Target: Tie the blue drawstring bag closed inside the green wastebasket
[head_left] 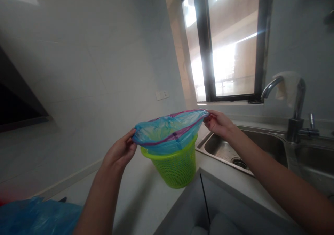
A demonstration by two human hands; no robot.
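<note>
A translucent blue garbage bag (161, 148) with a purple drawstring band hangs inside a lime-green plastic basket (174, 169). Its mouth is stretched wide above the basket's rim. My left hand (120, 150) pinches the bag's edge at the left, thumb and fingers closed on it. At the opposite side, my right hand (217, 123) grips the other end of the edge, near the sink. The basket stands upright on the white countertop, close to the corner of its front edge. Part of the basket's rim is covered by the bag.
To the right is a steel double sink (263, 142) with a chrome faucet (296, 113), a pale cloth (287, 85) hanging over it. Blue plastic (39, 216) lies at the lower left. A wall socket (162, 95) and a window (232, 54) are behind.
</note>
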